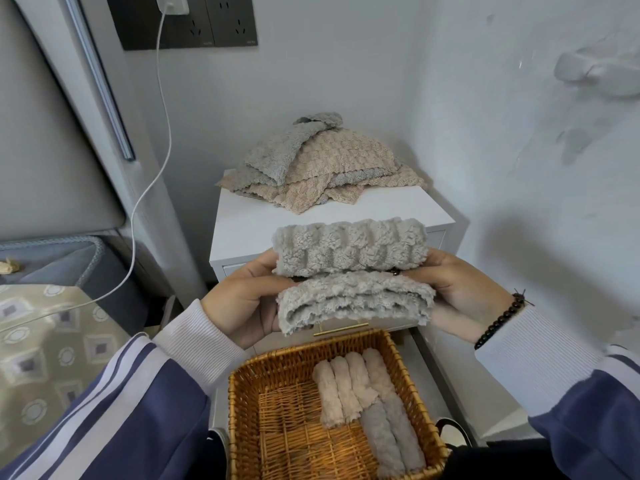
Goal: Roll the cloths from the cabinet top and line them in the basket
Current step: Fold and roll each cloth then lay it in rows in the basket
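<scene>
Grey, fluffy ribbed cloth (353, 271) is held in the air between both hands, above the woven wicker basket (242, 410) and in front of the white cabinet (242, 216). Its upper part is folded into a thick band and its lower part hangs as a layered flap. The left hand (242, 303) is curled round the cloth's left end, the fingers hidden behind the fabric; the right hand (460, 292), with a dark bead bracelet (498, 322) at the wrist, is curled round the right end.

Inside the basket, along its right side, four rolled cloths (363, 393) are laid side by side and touching: beige rolls to the left, grey-ended ones to the right. On the cabinet top, against the wall, a loose heap of grey and beige cloths (322, 164) is piled. A white cable (162, 98) runs down from a charger plugged into a dark wall socket panel (221, 26).
</scene>
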